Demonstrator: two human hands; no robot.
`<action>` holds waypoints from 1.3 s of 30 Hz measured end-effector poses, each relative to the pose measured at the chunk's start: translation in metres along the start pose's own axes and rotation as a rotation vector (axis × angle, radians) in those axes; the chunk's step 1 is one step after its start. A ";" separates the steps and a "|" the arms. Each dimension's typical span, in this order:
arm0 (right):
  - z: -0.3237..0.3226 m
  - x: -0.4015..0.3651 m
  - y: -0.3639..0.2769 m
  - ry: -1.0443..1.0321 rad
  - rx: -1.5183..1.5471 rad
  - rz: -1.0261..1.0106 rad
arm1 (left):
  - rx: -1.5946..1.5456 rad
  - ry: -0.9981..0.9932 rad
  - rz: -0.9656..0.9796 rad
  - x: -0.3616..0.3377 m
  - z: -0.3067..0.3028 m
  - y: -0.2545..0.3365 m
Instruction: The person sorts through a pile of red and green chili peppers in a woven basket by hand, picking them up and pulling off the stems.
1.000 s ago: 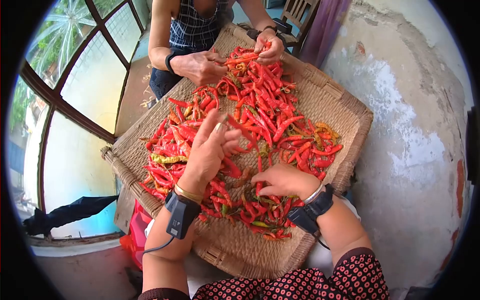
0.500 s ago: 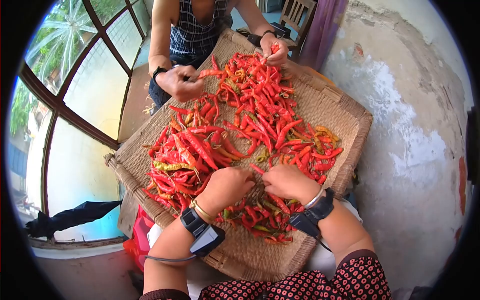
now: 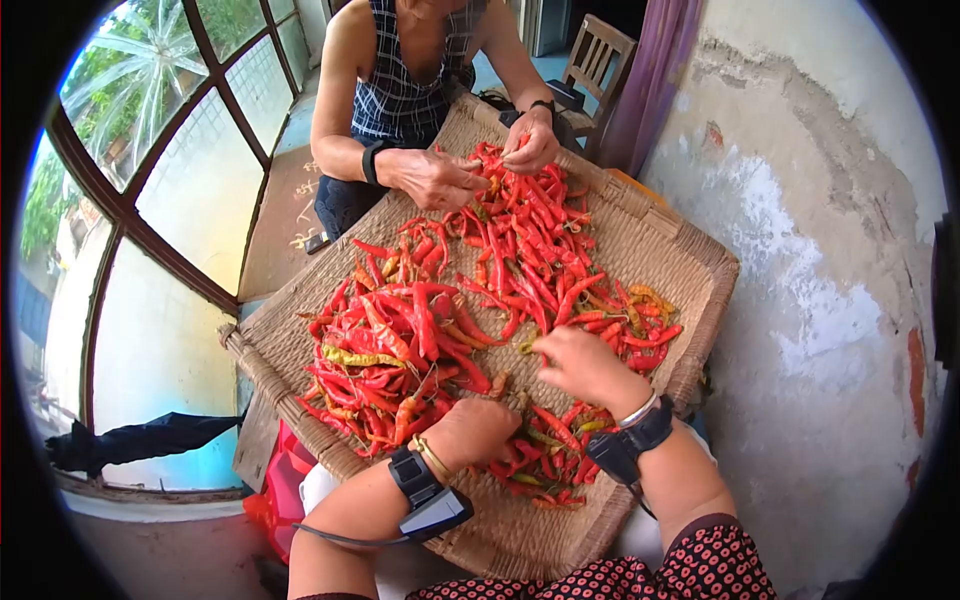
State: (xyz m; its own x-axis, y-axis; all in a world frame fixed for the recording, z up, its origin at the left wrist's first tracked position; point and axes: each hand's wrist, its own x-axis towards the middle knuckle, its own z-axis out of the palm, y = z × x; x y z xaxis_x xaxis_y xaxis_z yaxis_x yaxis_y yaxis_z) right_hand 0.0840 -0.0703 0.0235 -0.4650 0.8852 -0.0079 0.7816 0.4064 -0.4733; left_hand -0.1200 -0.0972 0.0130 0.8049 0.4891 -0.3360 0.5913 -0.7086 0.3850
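A wide woven tray [image 3: 680, 240] holds several piles of red chili peppers, with a few green and yellow ones. My left hand [image 3: 478, 432] is over the tray's near middle, between the left pile [image 3: 390, 340] and the near pile [image 3: 550, 450]; its fingers are curled and mostly hidden, so what it holds cannot be made out. My right hand [image 3: 585, 365] is above the near pile, fingers bent together near a small curled greenish pepper [image 3: 527, 345]. Whether it grips that pepper is unclear. The far pile [image 3: 540, 220] lies beyond it.
Across the tray a person [image 3: 420, 100] has both hands at the far pile. Windows [image 3: 190, 200] stand at left, with a dark folded umbrella [image 3: 150, 440] below. A worn wall [image 3: 800, 280] is at right, and a wooden chair [image 3: 597, 65] behind.
My left hand has moved down and slightly left, away from my right hand, which has shifted slightly right. The other person's left-side hand has moved right, toward their other hand. The view has shifted slightly.
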 end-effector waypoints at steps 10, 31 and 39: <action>0.017 -0.010 -0.019 -0.657 0.033 -0.134 | 0.159 0.018 -0.018 0.001 0.009 0.002; 0.012 -0.006 -0.003 -0.500 -0.020 0.005 | -0.632 0.964 -0.121 0.004 -0.044 -0.020; -0.024 -0.006 0.008 -0.167 0.501 0.160 | -0.286 0.399 -0.013 0.005 -0.016 -0.012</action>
State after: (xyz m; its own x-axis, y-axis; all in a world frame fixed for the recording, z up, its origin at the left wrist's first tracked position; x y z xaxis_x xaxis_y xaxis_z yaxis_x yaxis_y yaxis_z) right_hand 0.1032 -0.0672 0.0415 -0.4485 0.8624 -0.2346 0.5736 0.0765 -0.8156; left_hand -0.1223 -0.0785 0.0201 0.7207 0.6932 -0.0087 0.5466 -0.5605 0.6222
